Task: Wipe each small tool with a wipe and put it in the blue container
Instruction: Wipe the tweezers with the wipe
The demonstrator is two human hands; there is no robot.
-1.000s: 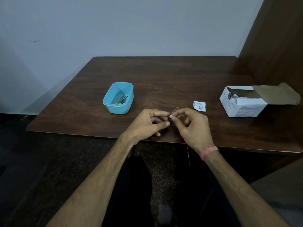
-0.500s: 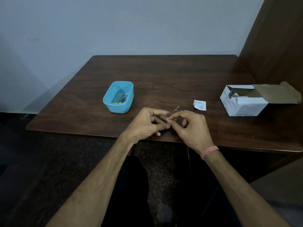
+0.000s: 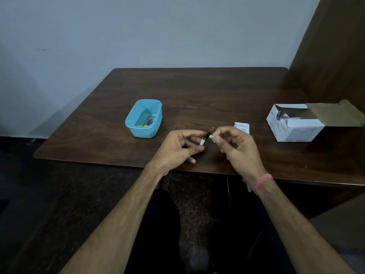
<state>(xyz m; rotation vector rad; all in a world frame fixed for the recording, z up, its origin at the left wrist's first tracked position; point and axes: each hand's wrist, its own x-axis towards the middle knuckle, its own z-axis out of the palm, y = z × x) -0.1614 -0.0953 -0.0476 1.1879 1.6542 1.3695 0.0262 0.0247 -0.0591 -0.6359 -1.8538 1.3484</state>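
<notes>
Two hands are raised over the near edge of the worktop (image 3: 197,91), w/ a small tool (image 3: 207,135) held between them. The tool's lower end is pinched by the left hand (image 3: 178,148), thumb & forefinger curled round it; the tool is tilted, its upper metal tip leaning right. A small white wipe (image 3: 211,136) is pinched in the right hand (image 3: 240,148) grip, between thumb & forefinger, & is pressed against the tool approx. at its mid-length. A pink band (image 3: 262,181) is worn at the right wrist.

The blue container (image 3: 143,118) is seen to the left of the hands, a bit farther back on the worktop, well apart from the tool. A few small items, dark metal plus sth. yellow, are lying inside; their exact kind cannot be told.

A torn white sachet (image 3: 242,127) is lying flat just beyond the right hand. Far right, a white carton (image 3: 295,122) is set on its side, flap open.
</notes>
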